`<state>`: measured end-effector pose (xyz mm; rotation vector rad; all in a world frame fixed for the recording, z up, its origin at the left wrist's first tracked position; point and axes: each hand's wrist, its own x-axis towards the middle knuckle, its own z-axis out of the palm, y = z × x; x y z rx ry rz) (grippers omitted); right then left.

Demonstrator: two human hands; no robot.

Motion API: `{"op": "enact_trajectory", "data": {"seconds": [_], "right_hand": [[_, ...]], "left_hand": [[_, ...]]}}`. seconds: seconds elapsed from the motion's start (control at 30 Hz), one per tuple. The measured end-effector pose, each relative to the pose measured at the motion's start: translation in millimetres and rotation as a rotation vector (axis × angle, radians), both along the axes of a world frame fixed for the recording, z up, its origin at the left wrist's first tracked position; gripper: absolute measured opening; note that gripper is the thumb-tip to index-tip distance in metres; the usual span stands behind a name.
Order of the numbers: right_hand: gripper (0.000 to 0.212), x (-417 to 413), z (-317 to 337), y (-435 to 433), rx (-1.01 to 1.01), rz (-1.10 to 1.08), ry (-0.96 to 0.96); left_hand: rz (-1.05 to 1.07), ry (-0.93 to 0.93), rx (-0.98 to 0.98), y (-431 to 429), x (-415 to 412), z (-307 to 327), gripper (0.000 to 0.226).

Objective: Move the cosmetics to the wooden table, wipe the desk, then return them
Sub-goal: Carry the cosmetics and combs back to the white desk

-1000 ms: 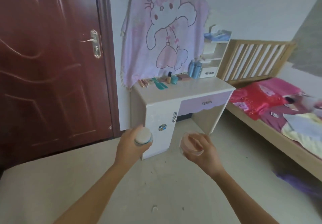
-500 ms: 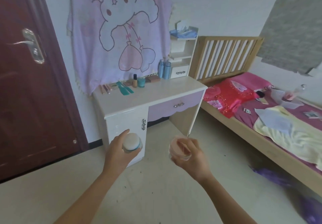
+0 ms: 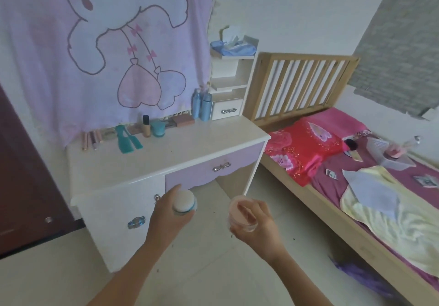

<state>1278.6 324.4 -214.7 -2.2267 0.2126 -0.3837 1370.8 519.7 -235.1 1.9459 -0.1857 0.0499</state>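
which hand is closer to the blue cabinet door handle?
Left. The left hand, holding a white-capped jar, is just right of the blue door handle; the right hand, holding a pink jar, is farther right, beyond it.

I am looking into a home bedroom: a wooden bed (image 3: 356, 244) with a slatted headboard (image 3: 301, 84) and pink bedding (image 3: 308, 148), a white-and-lilac desk (image 3: 178, 153) lined with cosmetics (image 3: 158, 128), a cartoon-rabbit cloth (image 3: 107, 44) on the wall, and a dark door (image 3: 21, 175)

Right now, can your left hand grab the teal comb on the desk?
Probably not: the left hand grips a white-capped jar short of the desk, and the teal comb lies toward the desktop's back edge.
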Motion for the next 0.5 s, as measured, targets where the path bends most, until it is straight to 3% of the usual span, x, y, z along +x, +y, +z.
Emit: {"op": "enact_trajectory", "data": {"seconds": [0.17,0.5], "right_hand": [[0.046,70,-14,-74,0.010,0.050,0.037],[0.042,224,-21,-203,0.072,0.244,0.074]], "left_hand": [[0.061,-0.016,0.044,-55,53,-13,0.069],[0.383,0.030,-0.018,-161,123,-17,0.068]]}}
